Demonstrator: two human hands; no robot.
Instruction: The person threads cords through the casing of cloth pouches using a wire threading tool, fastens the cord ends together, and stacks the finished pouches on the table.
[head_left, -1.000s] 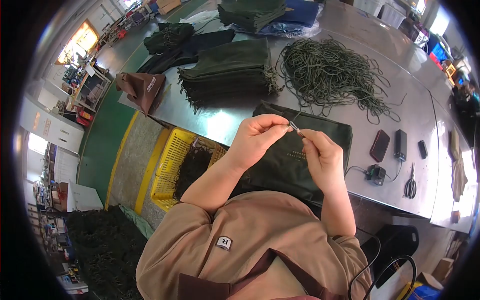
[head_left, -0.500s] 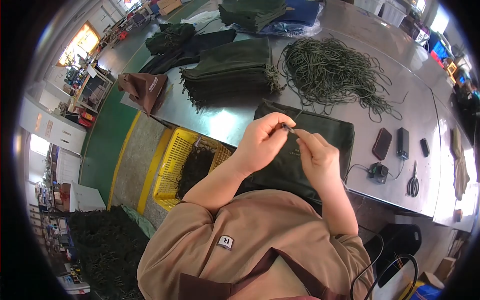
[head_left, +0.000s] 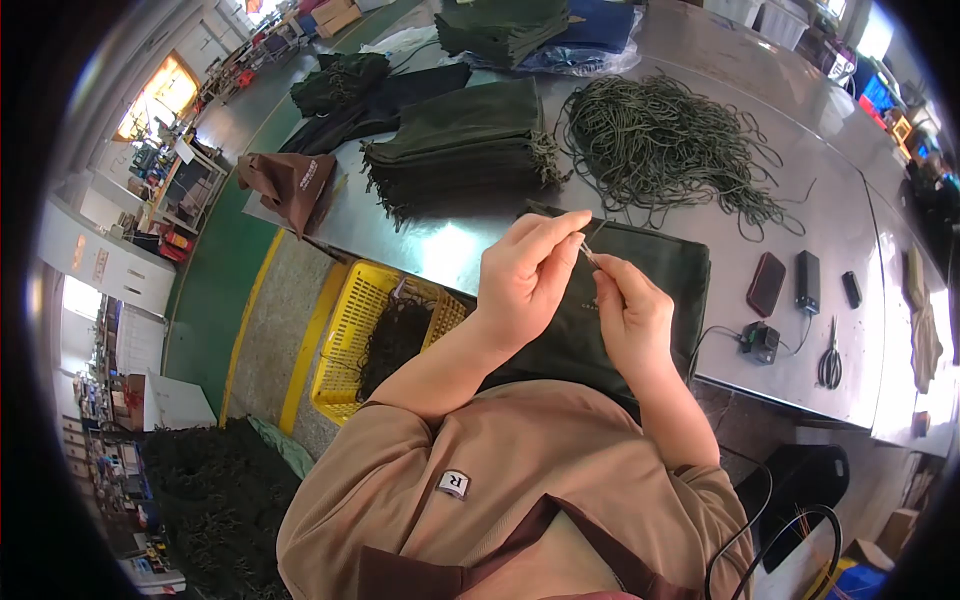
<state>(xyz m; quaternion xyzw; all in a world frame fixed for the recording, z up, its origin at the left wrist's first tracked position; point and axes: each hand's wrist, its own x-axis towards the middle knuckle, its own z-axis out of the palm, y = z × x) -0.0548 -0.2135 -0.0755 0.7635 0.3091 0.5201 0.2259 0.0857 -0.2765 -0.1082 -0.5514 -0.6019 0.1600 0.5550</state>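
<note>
Over a dark green bag [head_left: 650,262] at the table's near edge, both hands are raised close together. My right hand [head_left: 636,300] pinches a small metal tool [head_left: 588,252], thin like tweezers, its tip pointing up and left. My left hand [head_left: 530,268] has thumb and forefinger brought together by that tip; whether something tiny is between them is too small to tell. A thin cord runs up from the fingers. Behind lie a stack of dark green drawstring bags [head_left: 465,140] and a tangled heap of green cord [head_left: 670,145].
On the right of the table are a phone [head_left: 766,284], a black power bank [head_left: 808,282], a small black device [head_left: 760,342] with a cable, and scissors [head_left: 830,362]. A yellow basket [head_left: 338,350] stands left, below a brown cloth [head_left: 290,188].
My left hand has tipped upright and its fingers have straightened somewhat. The metal tool shows more clearly between the hands, and my right hand has shifted slightly.
</note>
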